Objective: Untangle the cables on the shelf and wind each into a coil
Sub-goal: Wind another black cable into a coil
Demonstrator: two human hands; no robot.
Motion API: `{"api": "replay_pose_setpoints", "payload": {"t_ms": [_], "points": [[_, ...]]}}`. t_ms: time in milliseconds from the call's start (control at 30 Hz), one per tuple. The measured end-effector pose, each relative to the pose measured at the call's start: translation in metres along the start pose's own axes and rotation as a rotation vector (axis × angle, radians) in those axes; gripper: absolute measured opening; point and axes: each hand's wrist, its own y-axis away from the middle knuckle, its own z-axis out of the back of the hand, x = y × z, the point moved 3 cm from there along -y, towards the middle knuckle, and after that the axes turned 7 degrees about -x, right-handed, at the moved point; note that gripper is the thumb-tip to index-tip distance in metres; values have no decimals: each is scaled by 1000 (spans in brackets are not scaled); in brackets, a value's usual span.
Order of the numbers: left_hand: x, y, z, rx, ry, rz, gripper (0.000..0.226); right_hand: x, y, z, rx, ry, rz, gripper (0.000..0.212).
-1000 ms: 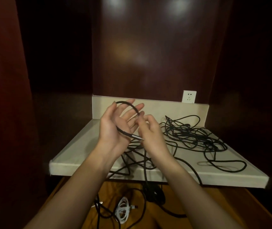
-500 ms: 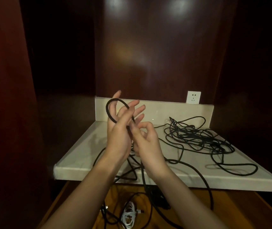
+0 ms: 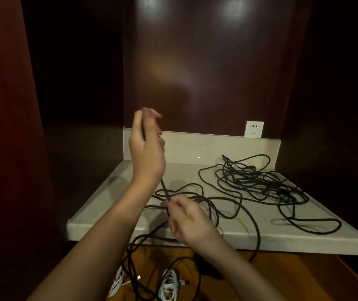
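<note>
- We see a black cable [image 3: 258, 181] tangled toward the shelf's back right corner, plain and matte, with loops trailing over the front edge.
- We see the shelf [image 3: 112, 192] in pale cream, plain, with a matching cream back lip.
- We note a white wall socket [image 3: 254, 129] above the back edge.
- We see dark reddish-brown wood panels [image 3: 206, 61] with a glossy sheen behind.
- We spot white coiled cables [image 3: 169, 285] on an orange-brown wooden surface [image 3: 325, 279] below the shelf's front edge.

The thin black cable [image 3: 258, 181] looks matt, perhaps braided. It lies on a smooth, pale, stone-like shelf [image 3: 117, 192]. Behind it stand glossy dark wooden wall panels [image 3: 206, 61]
</note>
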Motion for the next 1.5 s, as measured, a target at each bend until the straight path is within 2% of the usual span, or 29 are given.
{"api": "replay_pose_setpoints", "payload": {"t_ms": [67,133,200,267,333,400,433,500,567,700,767,833,900,1000,1067,1167,1233,1333,1500], "points": [[8,0,0,145,-325,-285,57,-1,4,6,61,146,49,32],[17,6,-1,322,-675,-473,66,2,6,20,96,494,152,31],[23,13,-2,532,-964,-519,70,10,7,36,62,919,345,31],[32,18,1,756,-1093,-482,74,27,11,55,-16,1027,558,38],[37,27,4,1005,-934,-315,80,49,12,76,-101,981,745,41],[31,39,4,1186,-565,6,83,66,7,95,-197,928,873,36],[26,44,2,1240,-439,164,79,72,2,102,-223,881,882,38],[17,48,-3,1291,-340,332,51,76,-8,110,-223,733,795,45],[13,50,-6,1284,-272,484,29,74,-13,111,-214,593,707,42],[24,53,-2,1262,10,867,53,68,-21,106,-260,445,684,34],[30,50,-2,1182,138,928,54,64,-26,105,-298,474,707,22],[31,44,-2,1028,205,955,54,59,-29,107,-385,519,744,17],[31,38,-2,876,200,943,53,51,-31,110,-486,463,730,20],[29,35,0,706,190,929,51,41,-32,108,-539,416,669,18],[26,33,-2,579,316,939,48,35,-32,102,-557,427,644,18],[22,33,-8,491,465,932,47,29,-35,95,-575,286,569,9],[22,33,-13,482,533,922,56,25,-36,88,-594,243,551,8],[25,35,-19,458,619,905,58,18,-37,78,-597,142,519,10],[34,31,-20,186,728,882,35,5,-36,55,-443,-19,418,21]]}}
